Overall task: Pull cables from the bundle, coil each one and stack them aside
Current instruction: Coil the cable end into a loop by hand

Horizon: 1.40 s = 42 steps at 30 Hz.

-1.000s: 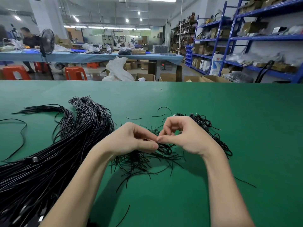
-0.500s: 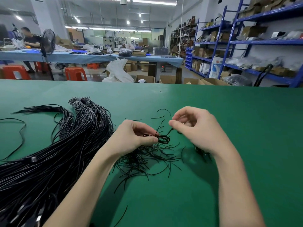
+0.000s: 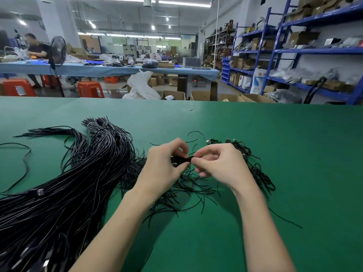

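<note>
Cable coil (image 3: 180, 159): a small black bundle held between both hands, above the green table (image 3: 294, 154). The left hand (image 3: 167, 165) grips the coil's left end, fingers and thumb curled round it. The right hand (image 3: 218, 163) pinches the coil's right end between thumb and fingertips, with the remaining fingers curled under. Both hands are narrow, closed on the same item, and nearly touching each other.

Orientation: the long axis of the coil runs left to right, from one hand to the other. Whether a tie is being applied cannot be determined; the detail is too small.

Supply: the cable bundle (image 3: 74, 189) lies to the left of the left hand, well apart from the right hand. Its strands run from the near left corner diagonally away toward the far end just beyond the left hand. The left hand is therefore the nearer hand for drawing the next cable.

Deposit: the stack of finished coils (image 3: 255, 167) lies just beyond and to the right of the right hand, partly hidden by it. The right hand is the nearer hand for setting the coil down.

Loose short strands (image 3: 186, 191) lie on the table beneath both hands.

Assessment: the coil appears close to completion. The coming move likely carries it rightward to the stack.
</note>
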Motion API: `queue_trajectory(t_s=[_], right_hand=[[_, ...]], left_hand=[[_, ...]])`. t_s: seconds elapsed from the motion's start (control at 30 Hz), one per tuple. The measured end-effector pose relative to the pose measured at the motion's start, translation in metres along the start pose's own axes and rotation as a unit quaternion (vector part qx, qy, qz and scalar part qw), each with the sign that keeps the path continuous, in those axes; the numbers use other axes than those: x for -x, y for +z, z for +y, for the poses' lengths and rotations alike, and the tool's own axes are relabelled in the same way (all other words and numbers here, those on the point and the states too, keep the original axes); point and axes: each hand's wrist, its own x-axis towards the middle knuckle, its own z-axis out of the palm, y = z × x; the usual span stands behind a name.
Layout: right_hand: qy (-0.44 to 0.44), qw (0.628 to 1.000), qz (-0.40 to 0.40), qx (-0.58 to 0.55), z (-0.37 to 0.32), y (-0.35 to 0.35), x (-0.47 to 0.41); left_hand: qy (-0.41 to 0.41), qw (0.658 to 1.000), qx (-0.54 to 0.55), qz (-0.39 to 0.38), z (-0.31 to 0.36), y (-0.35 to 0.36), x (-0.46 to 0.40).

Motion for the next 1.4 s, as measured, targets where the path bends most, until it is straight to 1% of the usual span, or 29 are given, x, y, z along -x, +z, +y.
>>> queue_trajectory(t_s=[0.13,0.2,0.3,0.43,0.6,0.73,0.93,1.27,1.4], right_hand=[[0.014,1.000,0.017,0.010,0.002,0.002,-0.001],[0.007,0.998,0.033,0.061,0.003,0.003,-0.003],[-0.013,0.984,0.036,0.175,0.004,0.003,-0.004],[-0.032,0.971,0.028,0.234,0.004,0.009,-0.004],[-0.034,0.978,0.024,0.205,0.003,0.004,-0.004],[-0.033,0.975,0.022,0.216,0.004,0.003,-0.002],[-0.029,0.982,0.024,0.183,0.005,0.004,-0.004],[-0.028,0.975,0.034,0.216,0.010,0.005,-0.005],[-0.036,0.967,0.031,0.252,0.014,0.004,-0.005]], left_hand=[[0.034,0.999,-0.026,-0.004,0.002,0.001,0.000],[0.064,0.997,-0.043,-0.015,0.001,0.001,0.000],[0.090,0.993,-0.065,-0.038,-0.001,0.003,0.001],[0.098,0.993,-0.058,-0.028,-0.004,0.003,0.002],[0.120,0.991,-0.046,-0.042,-0.005,0.002,0.003],[0.138,0.987,-0.045,-0.062,-0.002,0.006,0.004],[0.152,0.985,-0.047,-0.063,-0.001,0.007,0.004],[0.169,0.982,-0.041,-0.071,0.001,0.007,0.005],[0.176,0.980,-0.034,-0.085,0.003,0.007,0.005]])
